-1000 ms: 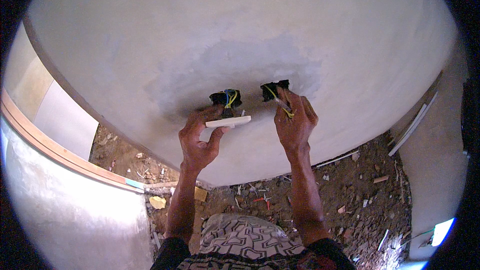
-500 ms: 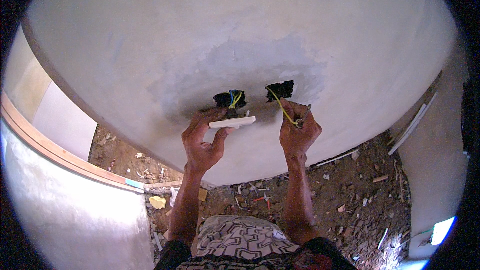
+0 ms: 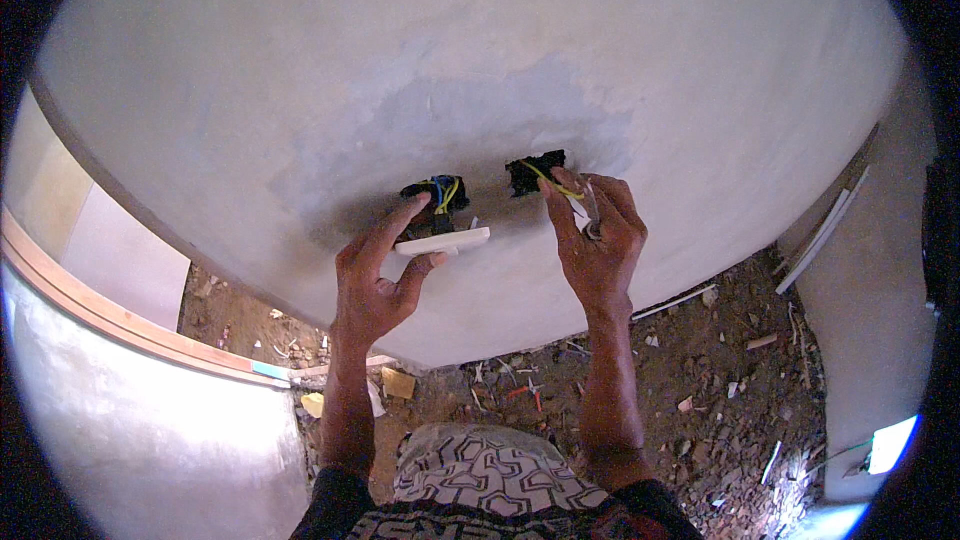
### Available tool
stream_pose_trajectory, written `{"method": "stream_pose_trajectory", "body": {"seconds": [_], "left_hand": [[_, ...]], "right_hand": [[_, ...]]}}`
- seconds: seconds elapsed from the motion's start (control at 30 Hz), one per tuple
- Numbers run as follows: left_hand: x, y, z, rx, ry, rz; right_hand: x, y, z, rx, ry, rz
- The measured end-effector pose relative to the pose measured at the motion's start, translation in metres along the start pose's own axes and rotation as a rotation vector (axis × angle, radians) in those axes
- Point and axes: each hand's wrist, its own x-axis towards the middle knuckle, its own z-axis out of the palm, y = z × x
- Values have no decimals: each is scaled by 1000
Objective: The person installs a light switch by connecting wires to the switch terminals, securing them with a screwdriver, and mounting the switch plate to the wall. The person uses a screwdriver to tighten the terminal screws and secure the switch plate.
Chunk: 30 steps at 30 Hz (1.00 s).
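My left hand (image 3: 375, 285) grips a white electrical wall plate (image 3: 465, 239) by its left end, thumb underneath and fingers above. Blue and yellow wires (image 3: 444, 196) run from the left wall box (image 3: 412, 190) to the back of the plate. The left index fingertip reaches the edge of that box. Beside the right wall box (image 3: 520, 178), my right hand (image 3: 605, 255) pinches a yellow wire (image 3: 537, 173) coming out of it. Something small and pale, partly hidden, shows between the right fingers; its kind is unclear.
A plastered wall (image 3: 480, 30) with a damp-looking grey patch surrounds both boxes. Below, the dirt floor (image 3: 690, 360) is strewn with rubble, and red-handled pliers (image 3: 530, 392) lie there. Pale strips (image 3: 825, 230) lean at the right wall. A wood-edged opening (image 3: 130, 325) stands at left.
The view has shifted, so the boxes and plate appear farther left. My right fingers have moved closer to the right box, and less of the yellow wire shows. My left hand still holds the plate.
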Motion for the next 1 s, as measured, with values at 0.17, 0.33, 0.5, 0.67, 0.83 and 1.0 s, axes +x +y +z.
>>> {"method": "stream_pose_trajectory", "body": {"seconds": [0.17, 0.33, 0.5, 0.67, 0.83, 1.0], "left_hand": [[11, -1, -13, 145, -85, 110], [19, -13, -30, 555, -54, 388], [14, -26, -28, 776, -98, 480], [17, -39, -26, 866, -136, 587], [17, -48, -26, 910, -100, 670], [17, -47, -19, 905, -86, 656]], "right_hand": [[3, -2, 3, -15, -36, 53], [-1, -2, 13, 65, 2, 140], [-1, -16, 8, -59, -153, 178], [-9, -3, 16, -31, -160, 108], [-8, 2, 15, -175, -233, 196], [-6, 0, 13, -153, -133, 154]]}}
